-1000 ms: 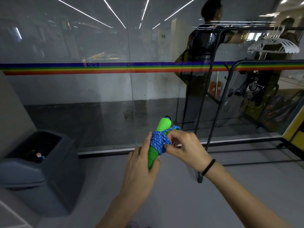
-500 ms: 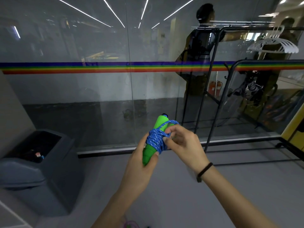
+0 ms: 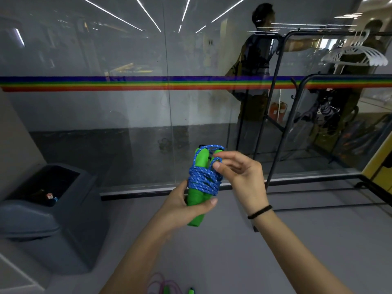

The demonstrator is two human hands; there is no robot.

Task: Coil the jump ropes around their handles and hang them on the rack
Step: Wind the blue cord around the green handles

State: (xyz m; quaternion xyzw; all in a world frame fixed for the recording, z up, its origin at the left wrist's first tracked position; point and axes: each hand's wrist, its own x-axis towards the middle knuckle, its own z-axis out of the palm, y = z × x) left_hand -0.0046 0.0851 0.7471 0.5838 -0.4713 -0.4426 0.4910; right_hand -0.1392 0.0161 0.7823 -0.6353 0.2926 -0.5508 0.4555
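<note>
A jump rope with two green handles (image 3: 198, 198) has its blue cord (image 3: 204, 179) coiled around their middle, held upright in front of me. My left hand (image 3: 184, 205) grips the lower part of the handles. My right hand (image 3: 239, 177) pinches a loop of the blue cord near the handle tops with thumb and forefinger. The black metal rack (image 3: 297, 85) stands to the right, against the glass wall. Another jump rope with a pink cord (image 3: 161, 283) and green handles lies on the floor below.
A dark grey bin (image 3: 53, 213) stands at the left. A glass wall with a rainbow stripe (image 3: 127, 83) runs across ahead. White hangers (image 3: 356, 54) hang on the rack's upper bar. A person is visible beyond the glass.
The handles have tilted more upright and lifted slightly. A loop of blue cord now passes over the handle tops, and my right hand has opened its other fingers while pinching the cord.
</note>
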